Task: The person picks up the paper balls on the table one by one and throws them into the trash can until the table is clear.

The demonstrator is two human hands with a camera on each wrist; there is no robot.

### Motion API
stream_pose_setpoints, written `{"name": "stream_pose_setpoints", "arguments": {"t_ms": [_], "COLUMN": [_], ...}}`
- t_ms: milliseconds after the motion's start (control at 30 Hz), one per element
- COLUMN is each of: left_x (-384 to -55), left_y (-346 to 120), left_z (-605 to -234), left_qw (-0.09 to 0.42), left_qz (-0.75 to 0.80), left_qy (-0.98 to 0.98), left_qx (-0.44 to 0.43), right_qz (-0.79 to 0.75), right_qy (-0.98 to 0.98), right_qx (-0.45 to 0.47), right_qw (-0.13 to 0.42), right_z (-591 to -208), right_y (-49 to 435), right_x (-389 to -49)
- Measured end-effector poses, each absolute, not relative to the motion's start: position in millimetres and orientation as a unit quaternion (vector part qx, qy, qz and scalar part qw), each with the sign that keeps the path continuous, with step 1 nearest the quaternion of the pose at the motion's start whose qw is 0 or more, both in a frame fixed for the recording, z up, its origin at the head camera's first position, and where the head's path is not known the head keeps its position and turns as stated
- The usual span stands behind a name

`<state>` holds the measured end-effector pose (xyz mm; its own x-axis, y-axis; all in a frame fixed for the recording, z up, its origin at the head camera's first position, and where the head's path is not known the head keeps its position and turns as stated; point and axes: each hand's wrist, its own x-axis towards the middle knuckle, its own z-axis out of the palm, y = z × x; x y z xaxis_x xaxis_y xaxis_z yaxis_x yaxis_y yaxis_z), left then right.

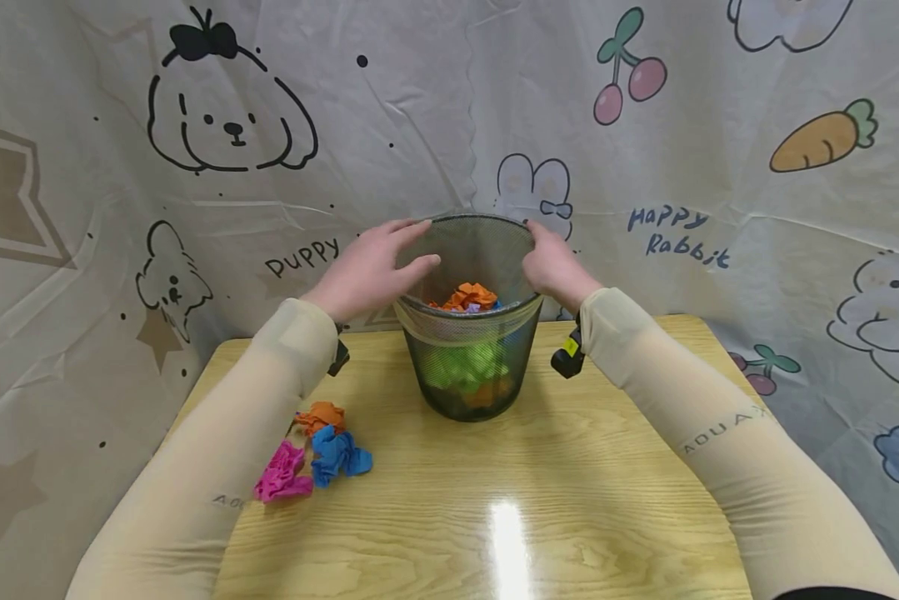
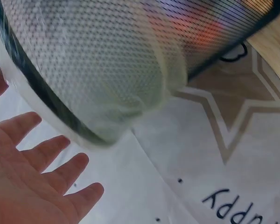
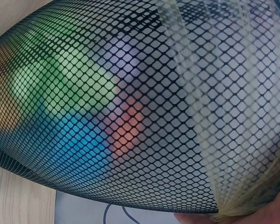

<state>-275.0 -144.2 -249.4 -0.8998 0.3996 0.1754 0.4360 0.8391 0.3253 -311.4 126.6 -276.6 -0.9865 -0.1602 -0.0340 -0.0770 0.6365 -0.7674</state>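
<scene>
A black mesh wastebasket (image 1: 428,354) stands upright on the table, with a thin clear bag (image 2: 151,93) folded over its rim. Crumpled paper in orange (image 1: 473,295), green and other colours lies inside. My left hand (image 1: 367,271) is at the basket's left rim; in the left wrist view its fingers (image 2: 51,151) are spread and extended, apart from the mesh. On the opposite side, my right hand (image 1: 557,265) grips the right rim, its fingers curled over the edge. In the right wrist view only part of that hand (image 3: 263,212) shows, by the bunched bag.
Left of the basket, beside my left forearm, lie crumpled papers: orange (image 1: 323,417), blue (image 1: 340,456) and pink (image 1: 282,475). The wooden table (image 1: 569,483) ends near a printed cloth backdrop (image 1: 419,100) behind and at both sides.
</scene>
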Motion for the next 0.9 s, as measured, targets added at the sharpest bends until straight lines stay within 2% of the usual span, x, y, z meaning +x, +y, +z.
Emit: {"name": "stream_pose_setpoints", "arguments": {"t_ms": [400,633,900], "left_x": [-272,-261,-254], "left_y": [-196,-225,-259], "left_z": [-260,-280,-320], "left_qw": [0.059,0.025,-0.018], "left_qz": [-0.211,-0.189,-0.160], "left_qy": [-0.960,-0.971,-0.980], "left_qx": [-0.176,-0.146,-0.120], "right_qz": [-0.414,-0.421,-0.426], "right_qy": [0.906,0.903,0.901], "right_qx": [-0.064,-0.065,-0.066], "right_qw": [0.053,0.054,0.052], "right_z": [-275,-277,-278], "right_y": [126,126,128], "right_x": [-313,-312,-312]}}
